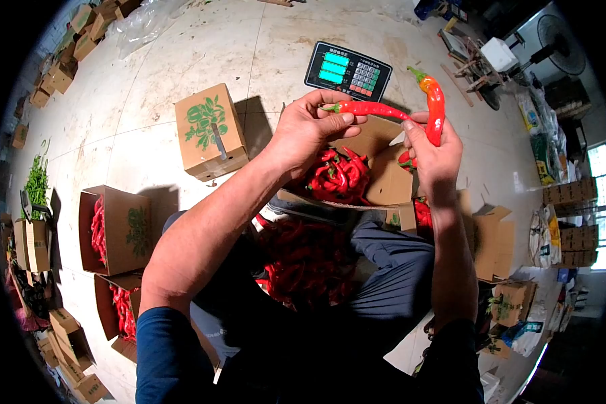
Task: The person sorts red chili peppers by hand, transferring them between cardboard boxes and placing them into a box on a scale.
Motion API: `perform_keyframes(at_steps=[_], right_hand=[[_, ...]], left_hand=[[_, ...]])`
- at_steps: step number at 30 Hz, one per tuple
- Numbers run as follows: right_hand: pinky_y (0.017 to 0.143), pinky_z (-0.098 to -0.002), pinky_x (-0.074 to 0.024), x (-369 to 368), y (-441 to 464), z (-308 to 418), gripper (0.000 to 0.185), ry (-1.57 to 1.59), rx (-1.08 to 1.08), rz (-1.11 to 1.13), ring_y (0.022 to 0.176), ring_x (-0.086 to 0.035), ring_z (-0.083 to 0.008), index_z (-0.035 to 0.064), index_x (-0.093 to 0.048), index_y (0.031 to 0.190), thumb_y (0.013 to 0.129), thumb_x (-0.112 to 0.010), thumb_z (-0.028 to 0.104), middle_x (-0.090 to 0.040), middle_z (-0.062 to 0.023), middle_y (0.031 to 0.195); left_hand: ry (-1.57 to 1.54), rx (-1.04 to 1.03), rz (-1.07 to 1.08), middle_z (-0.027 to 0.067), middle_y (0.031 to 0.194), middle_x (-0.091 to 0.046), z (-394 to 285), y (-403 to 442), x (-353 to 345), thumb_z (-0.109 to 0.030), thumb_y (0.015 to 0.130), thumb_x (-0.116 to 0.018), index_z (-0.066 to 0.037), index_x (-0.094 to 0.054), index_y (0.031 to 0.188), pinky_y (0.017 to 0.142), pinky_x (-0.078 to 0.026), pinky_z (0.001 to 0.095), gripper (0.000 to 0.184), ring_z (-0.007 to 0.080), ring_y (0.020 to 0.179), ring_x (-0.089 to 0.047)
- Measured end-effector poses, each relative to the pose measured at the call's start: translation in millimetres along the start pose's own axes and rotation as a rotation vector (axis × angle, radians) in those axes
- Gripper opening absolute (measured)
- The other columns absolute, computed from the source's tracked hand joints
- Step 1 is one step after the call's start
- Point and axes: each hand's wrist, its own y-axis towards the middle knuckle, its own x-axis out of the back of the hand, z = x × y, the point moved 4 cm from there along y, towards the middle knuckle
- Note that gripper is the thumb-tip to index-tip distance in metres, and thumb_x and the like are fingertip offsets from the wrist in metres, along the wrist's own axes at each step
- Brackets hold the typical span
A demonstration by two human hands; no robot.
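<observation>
Above an open cardboard box (388, 176), my left hand (306, 131) pinches a long red chili pepper (377, 109) near its green stem. The pepper lies sideways, its thin end reaching my right hand (439, 156). That hand is closed round a second chili pepper (435, 111), which stands upright, red with an orange patch below its green stem. Whether the right fingers also grip the first pepper's tip, I cannot tell. Below, several red peppers (338, 176) lie in the box. A larger heap of red peppers (310, 259) lies in shadow between my legs.
A scale display (349, 71) with lit screens and a keypad stands behind the box. A closed carton (212, 131) sits on the floor to the left. Two open cartons (118, 229) of red peppers are nearer. Green peppers (37, 182) lie far left, a fan (560, 44) far right.
</observation>
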Motion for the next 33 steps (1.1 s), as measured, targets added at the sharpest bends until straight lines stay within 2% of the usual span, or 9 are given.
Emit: perform_keyframes(at_steps=[9, 10, 13, 14, 18, 22, 25, 26, 33], right_hand=[[0.056, -0.0220, -0.0431, 20.4, 10.3, -8.8, 0.021, 0.064, -0.039, 0.044, 0.064, -0.053, -0.0064, 0.0000, -0.061, 0.106, 0.093, -0.066, 0.015, -0.060, -0.0017, 0.077], [0.056, -0.0223, -0.0424, 24.7, 12.4, -12.0, 0.021, 0.104, -0.052, 0.075, 0.063, -0.052, -0.0070, 0.0000, -0.060, 0.106, 0.094, -0.065, 0.016, -0.059, -0.0023, 0.077], [0.054, -0.0232, -0.0397, 23.1, 9.6, -13.5, 0.023, 0.374, -0.223, 0.235, 0.061, -0.050, -0.0092, -0.0006, -0.059, 0.109, 0.095, -0.061, 0.018, -0.057, -0.0040, 0.076], [0.053, -0.0235, -0.0388, 20.3, 7.1, -11.7, 0.024, 0.490, -0.302, 0.300, 0.060, -0.049, -0.0100, -0.0009, -0.059, 0.111, 0.096, -0.060, 0.018, -0.057, -0.0045, 0.075], [0.052, -0.0242, -0.0369, 2.3, -4.5, 0.9, 0.031, 0.559, -0.428, 0.479, 0.057, -0.047, -0.0113, -0.0042, -0.055, 0.116, 0.097, -0.055, 0.019, -0.054, -0.0058, 0.073], [0.047, -0.0250, -0.0360, -14.0, -11.4, -4.3, 0.036, 0.638, -0.473, 0.664, 0.054, -0.046, -0.0115, -0.0042, -0.055, 0.118, 0.098, -0.055, 0.026, -0.054, -0.0064, 0.073], [0.047, -0.0249, -0.0363, -22.7, -18.1, -2.2, 0.036, 0.678, -0.529, 0.720, 0.053, -0.046, -0.0120, -0.0042, -0.055, 0.118, 0.098, -0.053, 0.026, -0.055, -0.0069, 0.073], [0.047, -0.0246, -0.0360, -25.0, -19.4, 1.5, 0.035, 0.650, -0.540, 0.728, 0.053, -0.046, -0.0122, -0.0038, -0.056, 0.118, 0.100, -0.051, 0.026, -0.056, -0.0075, 0.073], [0.047, -0.0230, -0.0345, -14.1, -11.7, 3.2, 0.036, 0.462, -0.462, 0.572, 0.053, -0.045, -0.0106, -0.0025, -0.057, 0.113, 0.103, -0.046, 0.030, -0.055, -0.0058, 0.073]], left_hand=[[0.126, 0.007, -0.132, 0.0154, 0.103, -0.068, 6.3, 6.6, 19.3, 0.001, 0.089, -0.066, 0.000, -0.059, 0.110, 0.078, -0.058, 0.0299, 0.022, 0.0200, 0.090, -0.068], [0.284, 0.084, -0.161, 0.0148, 0.104, -0.067, 8.7, 7.7, 27.9, -0.004, 0.087, -0.070, 0.000, -0.057, 0.117, 0.078, -0.057, 0.0338, 0.032, 0.0222, 0.089, -0.067], [1.222, -0.203, -0.153, 0.0183, 0.113, -0.064, -0.2, 1.9, 31.6, -0.007, 0.087, -0.072, 0.002, -0.052, 0.127, 0.088, -0.054, 0.0375, 0.046, 0.0268, 0.102, -0.064], [1.311, -0.258, -0.111, 0.0204, 0.128, -0.057, 0.1, -0.3, 28.4, -0.010, 0.086, -0.073, 0.002, -0.044, 0.137, 0.098, -0.048, 0.0394, 0.060, 0.0284, 0.117, -0.057], [0.731, -0.209, 0.083, 0.0168, 0.141, -0.048, -4.8, -0.5, 0.5, -0.007, 0.088, -0.071, -0.002, -0.036, 0.144, 0.102, -0.046, 0.0371, 0.066, 0.0239, 0.125, -0.051], [0.364, -0.189, 0.281, 0.0105, 0.135, -0.054, -11.5, -5.0, -17.2, -0.001, 0.090, -0.066, -0.004, -0.041, 0.142, 0.099, -0.048, 0.0311, 0.058, 0.0180, 0.119, -0.055], [0.356, -0.167, 0.294, 0.0086, 0.129, -0.059, -11.3, -1.7, -19.0, 0.001, 0.090, -0.064, -0.003, -0.051, 0.134, 0.097, -0.049, 0.0294, 0.045, 0.0164, 0.115, -0.058], [0.341, -0.176, 0.272, 0.0076, 0.115, -0.064, -7.9, 1.2, -16.9, 0.003, 0.090, -0.063, -0.001, -0.059, 0.123, 0.091, -0.051, 0.0271, 0.034, 0.0138, 0.105, -0.060], [0.332, -0.311, 0.122, 0.0102, 0.123, -0.063, -15.8, -0.8, -4.3, 0.003, 0.091, -0.062, -0.001, -0.058, 0.120, 0.091, -0.053, 0.0297, 0.029, 0.0170, 0.105, -0.062]])
